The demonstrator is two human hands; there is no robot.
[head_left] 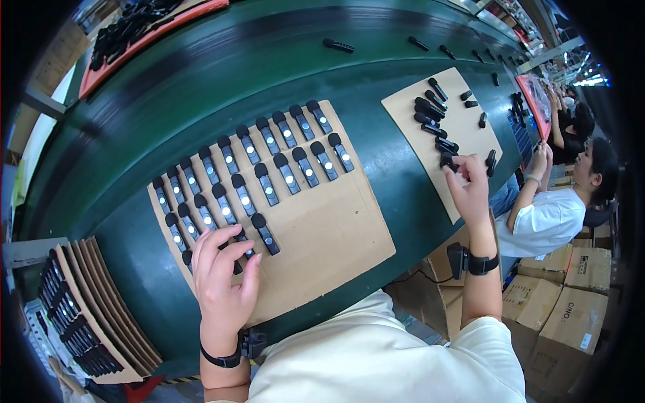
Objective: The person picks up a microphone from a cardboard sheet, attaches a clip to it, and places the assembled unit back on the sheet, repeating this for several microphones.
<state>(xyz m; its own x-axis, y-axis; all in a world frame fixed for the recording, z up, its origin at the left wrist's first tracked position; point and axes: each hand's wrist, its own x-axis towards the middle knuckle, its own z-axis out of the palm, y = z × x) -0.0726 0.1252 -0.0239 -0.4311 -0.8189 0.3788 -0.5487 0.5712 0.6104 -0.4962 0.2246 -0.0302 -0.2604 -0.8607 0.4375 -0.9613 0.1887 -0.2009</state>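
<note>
My left hand (225,275) is over a cardboard sheet (329,235), fingers curved and thumb apart, above the small black microphones at its lower left. Its fingers partly cover a few of them; whether the fingertips touch one is hard to tell. Rows of microphones (265,183), each with a dark round head and a pale round spot, lie on this sheet. To the right, my right hand (469,185) pinches a dark microphone (447,161) at the edge of a group on a second cardboard sheet (430,181). The fingers hide part of that microphone.
Loose microphones (338,46) lie farther back on the green work surface (282,74). An orange tray (91,77) of black parts is at far left. Stacked cardboard sheets (111,302) stand lower left. Another person (547,215) sits at right, near cardboard boxes (564,329).
</note>
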